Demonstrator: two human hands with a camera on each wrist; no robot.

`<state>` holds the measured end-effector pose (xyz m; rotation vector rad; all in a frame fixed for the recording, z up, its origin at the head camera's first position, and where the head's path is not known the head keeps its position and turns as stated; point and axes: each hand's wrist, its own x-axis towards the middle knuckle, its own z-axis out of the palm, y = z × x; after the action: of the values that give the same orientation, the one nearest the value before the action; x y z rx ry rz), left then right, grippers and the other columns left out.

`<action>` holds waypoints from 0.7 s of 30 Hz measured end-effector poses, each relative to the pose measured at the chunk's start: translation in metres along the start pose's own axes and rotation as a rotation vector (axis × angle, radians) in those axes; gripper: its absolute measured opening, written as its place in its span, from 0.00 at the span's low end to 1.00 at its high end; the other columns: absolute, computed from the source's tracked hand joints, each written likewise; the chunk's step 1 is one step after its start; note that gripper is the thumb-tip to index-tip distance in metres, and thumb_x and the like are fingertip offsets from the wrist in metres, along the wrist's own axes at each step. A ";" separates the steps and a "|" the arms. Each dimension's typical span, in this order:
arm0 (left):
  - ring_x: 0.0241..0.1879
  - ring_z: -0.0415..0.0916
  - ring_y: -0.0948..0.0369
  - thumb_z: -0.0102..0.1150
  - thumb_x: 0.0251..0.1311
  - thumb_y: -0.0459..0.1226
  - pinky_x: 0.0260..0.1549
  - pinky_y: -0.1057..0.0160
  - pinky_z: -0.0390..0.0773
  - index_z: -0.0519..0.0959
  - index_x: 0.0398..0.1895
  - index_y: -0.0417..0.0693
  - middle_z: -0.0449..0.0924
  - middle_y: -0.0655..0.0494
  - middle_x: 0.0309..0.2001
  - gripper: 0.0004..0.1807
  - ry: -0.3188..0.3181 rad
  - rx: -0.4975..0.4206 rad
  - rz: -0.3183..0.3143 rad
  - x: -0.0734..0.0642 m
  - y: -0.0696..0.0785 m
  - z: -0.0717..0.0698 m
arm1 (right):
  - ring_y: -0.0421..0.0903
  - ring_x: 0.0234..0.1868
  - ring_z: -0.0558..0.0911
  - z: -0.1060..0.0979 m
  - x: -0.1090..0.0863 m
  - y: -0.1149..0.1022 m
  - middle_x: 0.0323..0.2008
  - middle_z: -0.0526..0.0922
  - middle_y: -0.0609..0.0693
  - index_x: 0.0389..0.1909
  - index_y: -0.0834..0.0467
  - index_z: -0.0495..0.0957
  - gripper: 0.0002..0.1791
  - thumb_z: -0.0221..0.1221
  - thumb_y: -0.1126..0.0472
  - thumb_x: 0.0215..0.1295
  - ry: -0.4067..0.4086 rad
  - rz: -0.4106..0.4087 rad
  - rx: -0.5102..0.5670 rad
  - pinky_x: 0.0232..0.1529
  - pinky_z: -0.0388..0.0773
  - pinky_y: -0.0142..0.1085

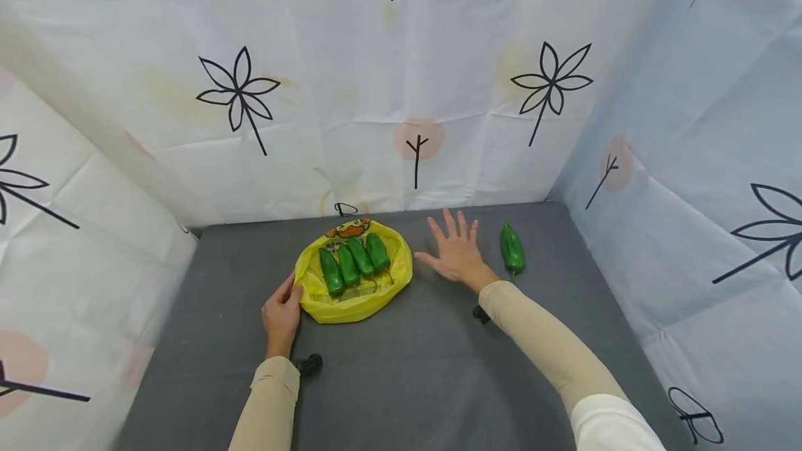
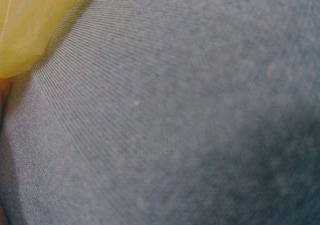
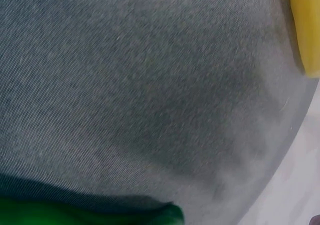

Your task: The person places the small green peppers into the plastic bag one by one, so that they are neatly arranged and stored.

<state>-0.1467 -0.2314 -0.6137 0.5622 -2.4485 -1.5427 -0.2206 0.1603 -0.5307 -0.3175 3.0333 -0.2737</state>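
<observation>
A yellow plastic bag (image 1: 351,312), its top rolled open and a cartoon duck on its far side, sits on the grey cloth. Several green peppers (image 1: 348,266) lie side by side inside. My left hand (image 1: 280,315) grips the bag's left rim, thumb toward the near edge. To the right of the bag, my right hand (image 1: 457,256) is spread wide over the cloth, holding nothing. One more green pepper (image 1: 512,248) lies beyond that hand, stem toward me. In the right wrist view this pepper (image 3: 100,214) shows along the bottom edge.
Grey cloth (image 1: 401,395) covers the table. White sheets with printed flowers stand as a back wall (image 1: 338,89), a left side (image 1: 75,263) and a right side (image 1: 689,242). A dark wrist camera (image 1: 310,365) sits by the left wrist, another (image 1: 481,314) by the right.
</observation>
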 end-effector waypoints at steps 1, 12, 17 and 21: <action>0.62 0.78 0.49 0.56 0.72 0.52 0.63 0.49 0.72 0.77 0.68 0.69 0.84 0.49 0.60 0.23 0.001 0.000 0.000 0.000 0.000 0.000 | 0.67 0.83 0.35 0.000 -0.001 0.002 0.84 0.36 0.58 0.83 0.43 0.45 0.51 0.45 0.22 0.67 0.002 0.005 -0.006 0.76 0.35 0.72; 0.62 0.78 0.48 0.57 0.72 0.49 0.64 0.46 0.73 0.77 0.68 0.67 0.85 0.48 0.59 0.22 0.002 -0.007 0.003 -0.003 0.003 0.000 | 0.67 0.83 0.38 -0.005 -0.009 0.025 0.83 0.41 0.61 0.83 0.46 0.47 0.53 0.48 0.23 0.66 0.017 0.059 -0.026 0.76 0.35 0.73; 0.62 0.78 0.48 0.57 0.72 0.49 0.64 0.45 0.73 0.77 0.68 0.66 0.84 0.47 0.60 0.23 -0.001 -0.007 0.006 -0.003 0.003 -0.001 | 0.69 0.82 0.39 -0.007 -0.014 0.038 0.83 0.41 0.62 0.83 0.47 0.47 0.53 0.49 0.23 0.66 0.020 0.082 -0.029 0.75 0.35 0.74; 0.63 0.78 0.48 0.57 0.72 0.50 0.65 0.45 0.72 0.77 0.69 0.66 0.83 0.48 0.61 0.23 -0.007 -0.006 -0.001 -0.003 0.005 -0.001 | 0.70 0.82 0.40 -0.008 -0.017 0.047 0.82 0.41 0.63 0.83 0.48 0.46 0.54 0.51 0.24 0.65 0.023 0.098 -0.013 0.75 0.34 0.74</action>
<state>-0.1447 -0.2293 -0.6085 0.5578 -2.4477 -1.5549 -0.2142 0.2100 -0.5306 -0.1670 3.0628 -0.2527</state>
